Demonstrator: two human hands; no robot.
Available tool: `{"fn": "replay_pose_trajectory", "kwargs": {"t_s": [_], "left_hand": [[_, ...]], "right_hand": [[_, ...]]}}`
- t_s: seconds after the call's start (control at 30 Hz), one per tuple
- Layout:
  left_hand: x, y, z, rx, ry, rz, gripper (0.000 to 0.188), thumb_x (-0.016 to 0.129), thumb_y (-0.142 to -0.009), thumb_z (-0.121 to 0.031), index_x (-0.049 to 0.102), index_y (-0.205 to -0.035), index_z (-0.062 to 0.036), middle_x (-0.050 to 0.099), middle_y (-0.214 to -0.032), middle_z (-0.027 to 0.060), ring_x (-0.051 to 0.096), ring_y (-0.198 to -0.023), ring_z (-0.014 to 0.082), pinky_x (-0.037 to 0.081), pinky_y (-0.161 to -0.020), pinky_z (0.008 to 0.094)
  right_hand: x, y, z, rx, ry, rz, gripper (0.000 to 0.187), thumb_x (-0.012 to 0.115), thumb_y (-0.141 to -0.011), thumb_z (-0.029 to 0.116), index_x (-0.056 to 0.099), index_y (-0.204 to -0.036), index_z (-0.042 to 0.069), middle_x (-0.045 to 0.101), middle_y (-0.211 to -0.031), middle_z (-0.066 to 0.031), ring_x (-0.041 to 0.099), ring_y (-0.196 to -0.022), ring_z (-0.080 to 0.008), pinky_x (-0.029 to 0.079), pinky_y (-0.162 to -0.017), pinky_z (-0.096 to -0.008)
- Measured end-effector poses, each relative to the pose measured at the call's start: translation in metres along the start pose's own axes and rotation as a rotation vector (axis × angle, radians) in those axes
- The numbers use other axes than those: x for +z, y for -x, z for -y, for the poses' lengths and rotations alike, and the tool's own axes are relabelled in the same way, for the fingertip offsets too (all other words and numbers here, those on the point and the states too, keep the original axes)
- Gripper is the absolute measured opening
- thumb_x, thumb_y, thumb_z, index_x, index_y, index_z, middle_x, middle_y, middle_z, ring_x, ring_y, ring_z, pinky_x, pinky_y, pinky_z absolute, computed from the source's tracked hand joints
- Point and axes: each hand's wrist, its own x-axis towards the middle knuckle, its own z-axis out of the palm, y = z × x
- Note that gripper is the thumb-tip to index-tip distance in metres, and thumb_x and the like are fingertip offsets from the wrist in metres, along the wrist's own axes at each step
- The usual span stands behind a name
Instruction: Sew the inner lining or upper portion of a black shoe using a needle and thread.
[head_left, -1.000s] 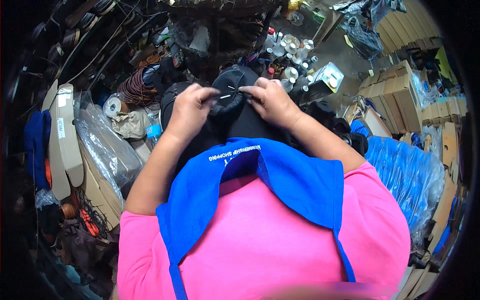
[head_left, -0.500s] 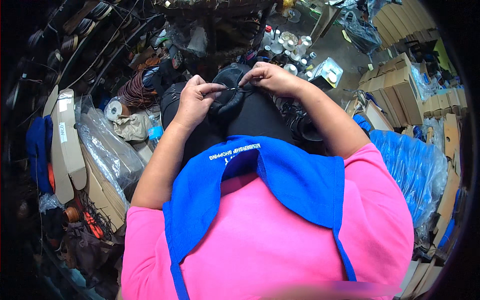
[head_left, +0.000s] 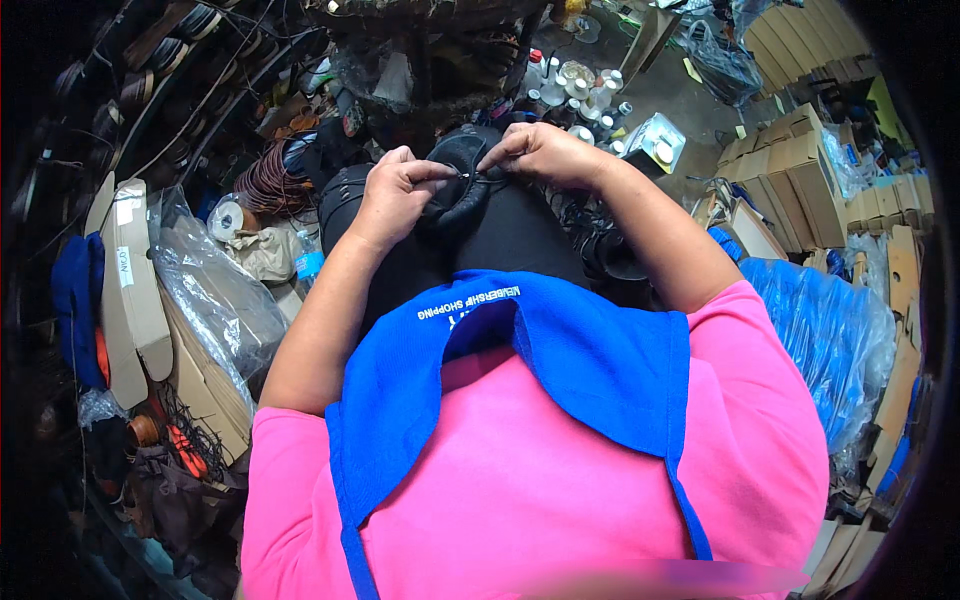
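A black shoe (head_left: pixel 455 212) with a padded collar rests between my thighs, on black trousers. My left hand (head_left: pixel 392 198) is closed in a pinch at the shoe's opening, thumb and forefinger on a small shiny tip of a thin dark lace (head_left: pixel 466 176). Across from it, my right hand (head_left: pixel 548 158) pinches the same lace close to the shoe, its other fingers curled. The fingertips of both hands are a short gap apart. Part of the shoe's inside shows between the hands. A blue apron (head_left: pixel 610 370) covers my chest over a pink shirt.
White bottles (head_left: pixel 590 95) stand on the floor ahead, right of a dark stand (head_left: pixel 430 90). Left are a coil of brown cord (head_left: pixel 270 180), a spool (head_left: pixel 230 215) and cardboard pieces (head_left: pixel 135 290). Right are cardboard boxes (head_left: pixel 790 185) and blue goods in clear plastic (head_left: pixel 820 330).
My left fingertips have shifted slightly right, toward my right hand, shortening the bit of lace between them. My right hand stays nearly where it was, still pinching.
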Motion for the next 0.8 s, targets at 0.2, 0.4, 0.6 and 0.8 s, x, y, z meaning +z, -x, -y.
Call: {"fn": "replay_pose_trajectory", "kwargs": {"t_s": [0.2,0.4,0.6,0.8], "left_hand": [[-0.003,-0.019,-0.003,-0.026,0.104,0.152,0.019,0.070,-0.070,-0.004,0.073,-0.087,-0.0112,0.043,-0.070,0.0041,0.048,-0.068,0.0159,0.042,-0.064,0.0293],[-0.010,-0.001,-0.014,0.030,-0.056,0.156,0.023,0.065,-0.075,0.001,0.070,-0.095,-0.0084,0.049,-0.076,0.0028,0.051,-0.075,0.0149,0.042,-0.069,0.0271],[0.006,-0.001,-0.004,-0.227,0.404,0.120,0.023,0.065,-0.077,0.000,0.065,-0.100,-0.0023,0.059,-0.084,0.0007,0.054,-0.079,0.0090,0.044,-0.072,0.0236],[0.022,-0.012,-0.001,-0.251,0.460,0.132,0.018,0.068,-0.076,-0.001,0.063,-0.094,-0.0008,0.060,-0.082,-0.0010,0.054,-0.076,0.0060,0.045,-0.071,0.0213]], "right_hand": [[0.001,-0.003,-0.004,0.036,-0.116,0.045,0.028,0.061,-0.079,0.005,0.069,-0.105,0.012,0.057,-0.089,-0.0038,0.052,-0.091,-0.0158,0.042,-0.085,-0.0284],[0.008,0.008,-0.002,0.077,-0.083,-0.049,0.028,0.065,-0.080,0.007,0.068,-0.107,0.010,0.063,-0.090,-0.0026,0.057,-0.084,-0.0114,0.046,-0.078,-0.0258],[0.019,0.003,-0.011,0.101,-0.438,-0.059,0.028,0.066,-0.081,0.009,0.064,-0.109,0.003,0.066,-0.090,-0.0011,0.058,-0.081,-0.0075,0.047,-0.077,-0.0229],[0.021,-0.008,-0.005,0.116,-0.339,-0.092,0.020,0.071,-0.078,0.012,0.066,-0.094,0.002,0.064,-0.085,-0.0009,0.056,-0.077,-0.0073,0.045,-0.071,-0.0231]]}}
